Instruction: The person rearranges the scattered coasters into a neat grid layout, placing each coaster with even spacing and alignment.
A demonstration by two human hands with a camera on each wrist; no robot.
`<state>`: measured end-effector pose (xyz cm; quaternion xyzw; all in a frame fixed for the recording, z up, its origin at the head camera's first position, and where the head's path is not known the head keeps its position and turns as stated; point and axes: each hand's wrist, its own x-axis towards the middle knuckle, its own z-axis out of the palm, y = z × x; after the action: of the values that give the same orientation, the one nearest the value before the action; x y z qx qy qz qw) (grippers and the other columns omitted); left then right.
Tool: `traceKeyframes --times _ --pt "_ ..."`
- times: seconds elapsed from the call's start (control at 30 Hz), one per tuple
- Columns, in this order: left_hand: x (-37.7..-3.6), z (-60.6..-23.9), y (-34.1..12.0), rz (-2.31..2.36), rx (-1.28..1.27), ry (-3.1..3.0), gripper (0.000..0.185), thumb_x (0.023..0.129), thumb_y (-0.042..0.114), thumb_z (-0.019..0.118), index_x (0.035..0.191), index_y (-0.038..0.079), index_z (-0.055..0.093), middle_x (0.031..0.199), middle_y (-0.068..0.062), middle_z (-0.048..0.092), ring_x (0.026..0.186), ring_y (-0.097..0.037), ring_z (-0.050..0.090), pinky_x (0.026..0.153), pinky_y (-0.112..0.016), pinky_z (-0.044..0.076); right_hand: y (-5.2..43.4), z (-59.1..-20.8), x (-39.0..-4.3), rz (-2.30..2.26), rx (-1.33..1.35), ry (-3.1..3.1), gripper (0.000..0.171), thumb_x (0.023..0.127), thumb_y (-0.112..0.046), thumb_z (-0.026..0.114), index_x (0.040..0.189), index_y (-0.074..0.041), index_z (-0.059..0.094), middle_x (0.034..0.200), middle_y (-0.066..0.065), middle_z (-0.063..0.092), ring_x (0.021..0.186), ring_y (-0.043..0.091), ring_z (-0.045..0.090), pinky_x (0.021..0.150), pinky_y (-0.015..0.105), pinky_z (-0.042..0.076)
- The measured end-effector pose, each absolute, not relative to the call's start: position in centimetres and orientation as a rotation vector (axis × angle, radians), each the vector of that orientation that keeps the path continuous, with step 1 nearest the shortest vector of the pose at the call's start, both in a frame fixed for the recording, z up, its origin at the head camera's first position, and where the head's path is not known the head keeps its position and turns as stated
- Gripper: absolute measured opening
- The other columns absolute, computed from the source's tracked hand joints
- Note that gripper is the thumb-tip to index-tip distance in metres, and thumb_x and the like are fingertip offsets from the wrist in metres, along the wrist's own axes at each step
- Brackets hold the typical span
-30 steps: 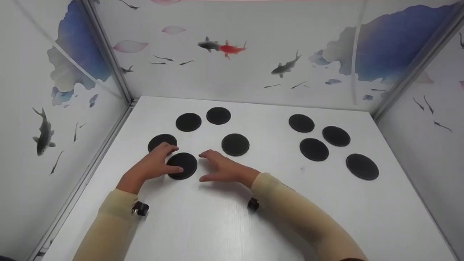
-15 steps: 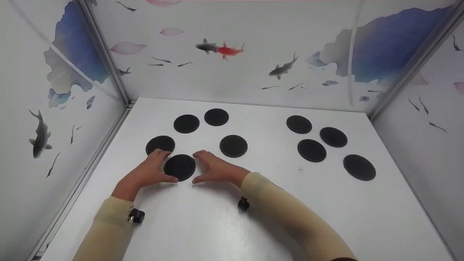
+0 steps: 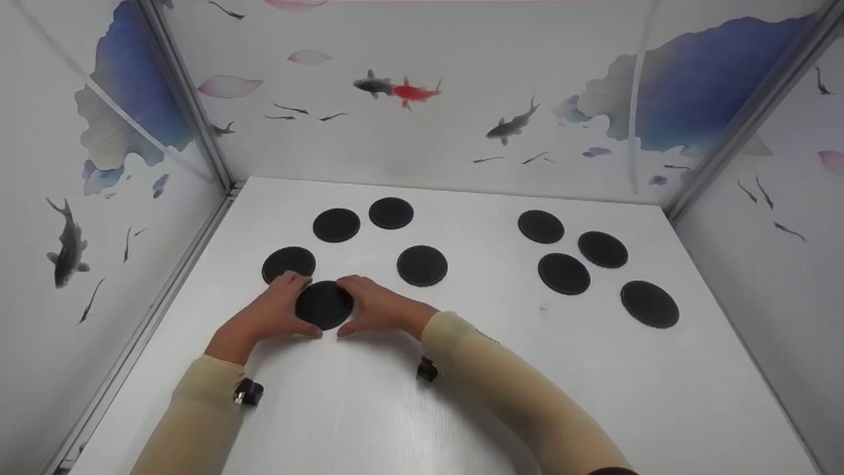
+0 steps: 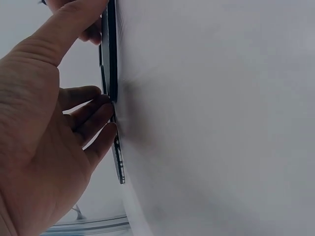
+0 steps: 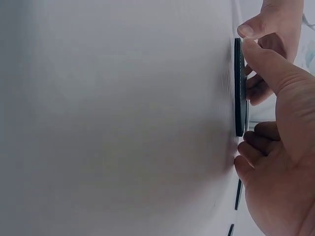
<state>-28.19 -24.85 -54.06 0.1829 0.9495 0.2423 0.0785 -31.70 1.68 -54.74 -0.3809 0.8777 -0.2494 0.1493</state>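
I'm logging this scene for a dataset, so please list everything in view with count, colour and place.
Flat round black disc between the hands: one, black, near left of the table, both hands touching its edge.
Other flat round black discs: eight, black; four on the left at; four on the right at.
White table: one, white, under everything.
Wall panels printed with fish and blue leaves: three sides, white, around the table.
Small black wrist cameras: two, at.
Left hand: beige sleeve, at the disc's left edge.
Right hand: beige sleeve, at its right edge.
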Motion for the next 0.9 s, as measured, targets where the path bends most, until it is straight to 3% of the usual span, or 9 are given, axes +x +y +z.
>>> traceKeyframes --times 0.3,0.67,0.9 --pt "-28.3 -54.0 -24.7 0.724 0.509 2.834 0.111 0.077 0.043 0.103 0.159 -0.008 0.048 0.153 -0.027 0.046 0.141 -0.046 0.045 0.119 -0.063 0.045 0.8 -54.8 -31.5 -0.653 -1.044 2.565 0.112 0.091 -0.050 0.092 0.173 -0.006 0.030 0.178 0.009 0.034 0.165 0.020 0.029 0.131 0.028 0.028" --pt "-28.3 -54.1 -24.5 0.728 0.529 2.834 0.107 0.077 0.041 0.103 0.157 -0.008 0.050 0.151 -0.026 0.045 0.138 -0.044 0.045 0.115 -0.062 0.047 0.2 -55.0 -31.8 -0.608 -1.069 2.599 0.112 0.090 -0.054 0.091 0.172 -0.003 0.033 0.178 0.013 0.033 0.167 0.023 0.025 0.132 0.028 0.025" --pt "-28.6 -53.9 -24.3 0.713 0.543 2.827 0.103 0.076 0.046 0.103 0.151 -0.006 0.056 0.141 -0.023 0.049 0.131 -0.041 0.048 0.111 -0.061 0.050 0.0 -54.8 -32.1 -0.601 -1.051 2.597 0.113 0.089 -0.055 0.091 0.172 -0.003 0.034 0.179 0.010 0.030 0.168 0.021 0.021 0.132 0.027 0.024"
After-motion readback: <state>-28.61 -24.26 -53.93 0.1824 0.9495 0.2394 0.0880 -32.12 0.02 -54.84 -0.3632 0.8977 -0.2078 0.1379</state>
